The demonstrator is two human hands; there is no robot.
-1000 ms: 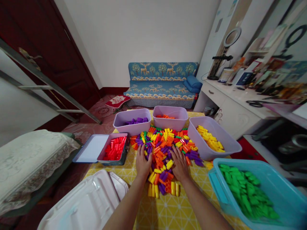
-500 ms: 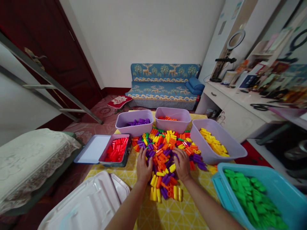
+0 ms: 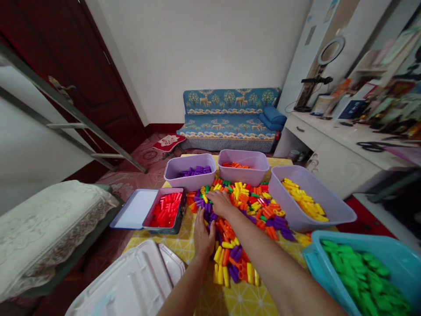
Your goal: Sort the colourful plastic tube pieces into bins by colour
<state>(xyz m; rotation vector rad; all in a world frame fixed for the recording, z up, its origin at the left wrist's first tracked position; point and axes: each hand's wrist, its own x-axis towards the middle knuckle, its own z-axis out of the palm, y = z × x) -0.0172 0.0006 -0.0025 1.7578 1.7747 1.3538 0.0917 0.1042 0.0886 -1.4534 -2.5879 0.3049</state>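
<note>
A heap of short plastic tubes (image 3: 250,206) in red, orange, yellow, purple and green covers the middle of the table with the yellow patterned cloth (image 3: 237,298). My left hand (image 3: 203,235) lies flat on the near left side of the heap, fingers stretched out. My right hand (image 3: 219,202) reaches across to the heap's far left part, fingers curled down onto the tubes; what it holds, if anything, is hidden. It is close to the purple bin with purple tubes (image 3: 189,173).
A purple bin with orange tubes (image 3: 243,164) and one with yellow tubes (image 3: 309,202) stand behind and to the right of the heap. A tin with red tubes (image 3: 164,210) sits left, a blue bin of green tubes (image 3: 362,272) near right, a white lid (image 3: 128,285) near left.
My right hand has moved from the heap's near right side forward and left, across to its far left part. My left hand stayed about where it was. The view shifted slightly.
</note>
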